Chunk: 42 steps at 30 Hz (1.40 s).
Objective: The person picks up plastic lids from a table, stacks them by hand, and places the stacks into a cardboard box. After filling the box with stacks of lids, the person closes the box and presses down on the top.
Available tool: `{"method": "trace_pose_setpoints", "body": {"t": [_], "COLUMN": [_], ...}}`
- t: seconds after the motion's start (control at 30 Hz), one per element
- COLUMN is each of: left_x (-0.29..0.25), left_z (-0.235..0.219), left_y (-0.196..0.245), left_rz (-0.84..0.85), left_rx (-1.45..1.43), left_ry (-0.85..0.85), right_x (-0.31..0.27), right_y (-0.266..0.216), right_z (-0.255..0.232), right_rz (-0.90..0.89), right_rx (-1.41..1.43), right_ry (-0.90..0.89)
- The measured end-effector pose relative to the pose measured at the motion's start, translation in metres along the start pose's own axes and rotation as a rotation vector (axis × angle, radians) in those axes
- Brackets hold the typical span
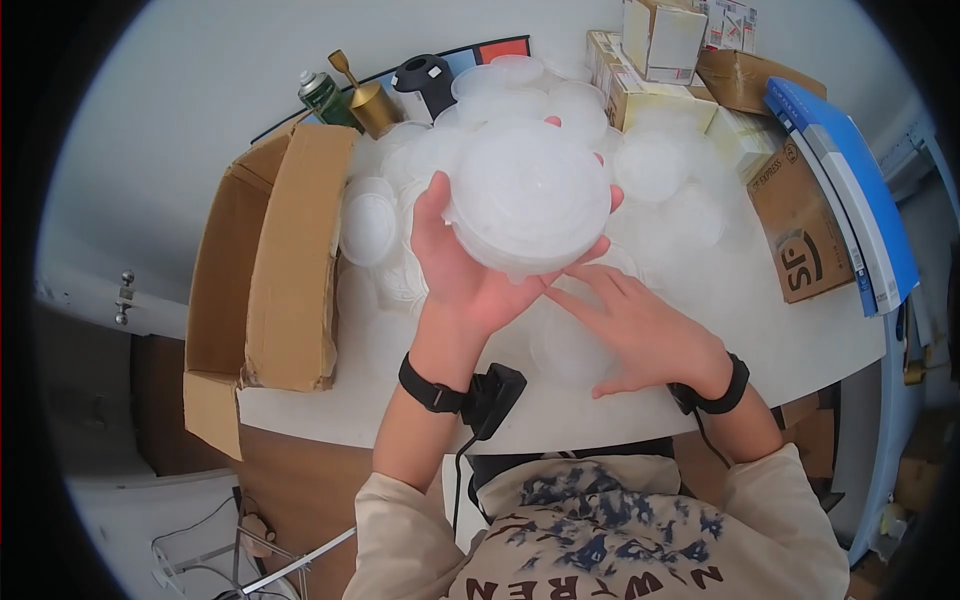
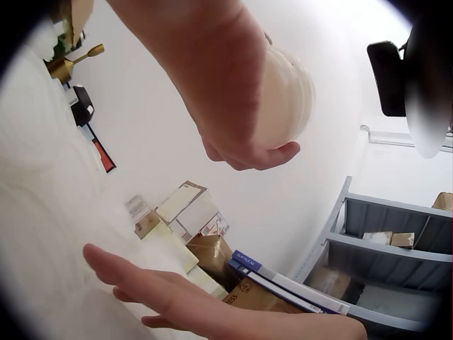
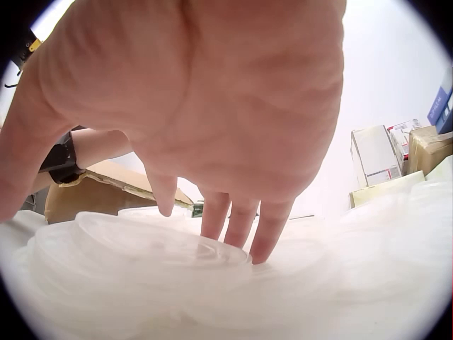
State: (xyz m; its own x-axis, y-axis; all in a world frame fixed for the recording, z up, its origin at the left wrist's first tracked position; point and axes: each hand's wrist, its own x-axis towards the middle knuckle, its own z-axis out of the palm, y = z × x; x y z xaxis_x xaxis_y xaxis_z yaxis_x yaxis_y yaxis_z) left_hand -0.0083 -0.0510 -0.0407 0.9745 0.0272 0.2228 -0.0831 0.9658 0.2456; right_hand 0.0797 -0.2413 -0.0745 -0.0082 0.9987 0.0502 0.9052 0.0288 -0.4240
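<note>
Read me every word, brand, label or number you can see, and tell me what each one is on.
"SF": on the brown box, turned sideways.
"EXPRESS": smaller, on the same box.
Shirt: large letters, upside down and partly lost in folds; I can't read the full word.
Blue folder and white box: print too small or blurred to read.

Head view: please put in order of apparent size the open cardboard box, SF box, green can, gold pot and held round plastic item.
1. Open cardboard box
2. Round plastic item, in the left hand; nearness may enlarge it
3. SF box
4. Green can and gold pot: too alike to rank
</note>
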Motion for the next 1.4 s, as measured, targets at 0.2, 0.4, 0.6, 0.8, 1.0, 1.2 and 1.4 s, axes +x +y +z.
{"method": "trace_pose_setpoints", "body": {"t": [0.2,0.4,0.6,0.8,1.0,1.2,1.4], "left_x": [-0.042,-0.049,-0.057,-0.068,-0.07,-0.06,-0.056], "left_z": [-0.037,-0.048,-0.057,-0.053,-0.067,-0.062,-0.061], "left_y": [-0.011,-0.022,-0.032,-0.039,-0.054,-0.055,-0.06], "left_rz": [-0.014,-0.186,-0.286,-0.448,-0.476,-0.537,-0.499], "left_rx": [0.114,0.111,-0.092,-0.124,-0.231,-0.008,0.148], "left_ry": [-0.011,0.005,-0.208,-0.161,-0.131,0.049,0.231], "right_x": [0.006,0.008,0.005,0.007,0.001,-0.002,-0.003], "right_y": [0.002,0.002,-0.002,0.0,0.022,0.044,0.055], "right_z": [0.009,0.019,0.03,0.025,0.007,-0.007,-0.005], "right_rz": [-0.008,-0.045,-0.092,0.016,0.134,0.293,0.306], "right_rx": [-0.033,-0.043,0.067,0.124,-0.062,-0.075,-0.064], "right_ry": [-0.001,-0.007,0.068,0.152,0.193,0.326,0.41]}}
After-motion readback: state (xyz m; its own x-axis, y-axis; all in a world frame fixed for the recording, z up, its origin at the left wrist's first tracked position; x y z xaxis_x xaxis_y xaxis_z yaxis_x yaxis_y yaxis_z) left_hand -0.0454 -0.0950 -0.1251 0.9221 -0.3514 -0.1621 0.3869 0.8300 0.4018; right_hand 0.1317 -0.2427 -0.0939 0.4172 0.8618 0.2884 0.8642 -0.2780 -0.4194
